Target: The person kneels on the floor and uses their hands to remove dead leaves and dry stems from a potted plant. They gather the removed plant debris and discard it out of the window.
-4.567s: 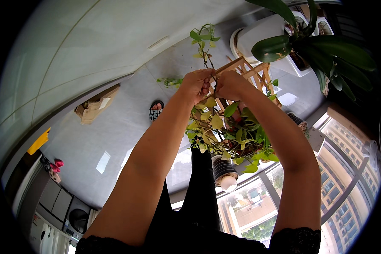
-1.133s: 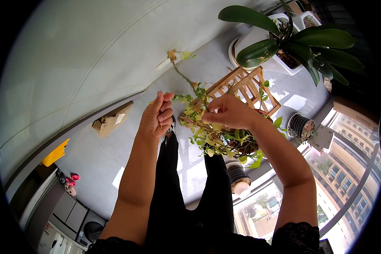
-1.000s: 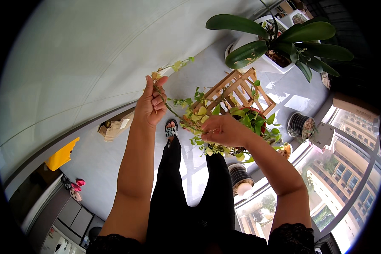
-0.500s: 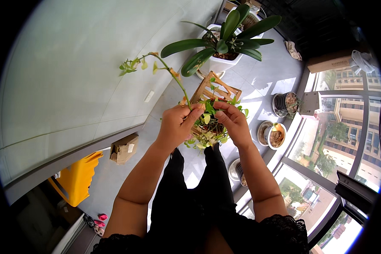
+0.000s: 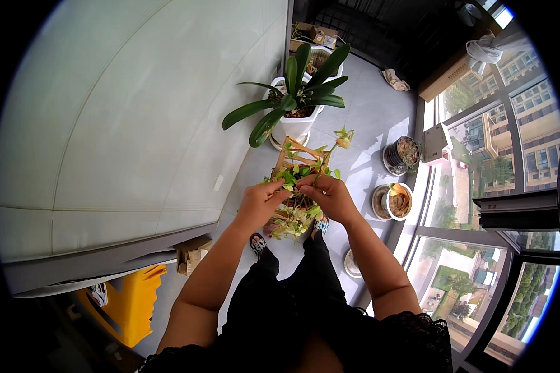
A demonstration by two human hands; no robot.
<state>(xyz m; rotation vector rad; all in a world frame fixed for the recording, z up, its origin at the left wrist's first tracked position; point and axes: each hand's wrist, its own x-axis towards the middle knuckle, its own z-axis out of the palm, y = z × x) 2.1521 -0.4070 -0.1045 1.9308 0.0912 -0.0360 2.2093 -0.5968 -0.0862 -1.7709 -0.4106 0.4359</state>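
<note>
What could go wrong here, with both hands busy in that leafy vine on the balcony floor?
The thin stem with pale leaves that rises past the right hand looks fragile and might snap if tugged. The left hand works close to the slatted wooden plant stand, which could tip. The round pots of soil stand near the feet and might get kicked.

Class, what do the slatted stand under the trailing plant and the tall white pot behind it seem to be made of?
Slatted stand: apparently unpainted wood, given its pale tan colour and straight bars. White pot: smooth and evenly white, either glazed ceramic or plastic; the picture cannot settle which.
</note>
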